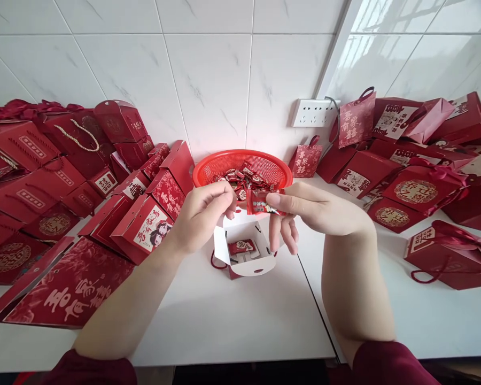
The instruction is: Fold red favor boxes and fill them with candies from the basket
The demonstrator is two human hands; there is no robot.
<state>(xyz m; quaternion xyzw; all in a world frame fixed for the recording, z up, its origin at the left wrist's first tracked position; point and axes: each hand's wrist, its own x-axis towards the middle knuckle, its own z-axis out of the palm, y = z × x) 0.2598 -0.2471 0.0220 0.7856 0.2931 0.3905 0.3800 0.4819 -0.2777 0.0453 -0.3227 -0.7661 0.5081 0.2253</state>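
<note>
Maroon sleeves (388, 363) lie before an unclosed box (260, 266) already holding a packet (241, 246), the right hand (320, 206) pinching a sweet (258, 202) above it, the left hand (202, 216) curled nearby, grip unclear, with more sweets (233, 176) left in the basket (240, 156).

Bright, glare on right-hand tiles (420, 59)

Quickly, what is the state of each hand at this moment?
Left hand: closed in a pinch; whether it holds anything cannot be told.
Right hand: closed, holding a small red packet.
</note>
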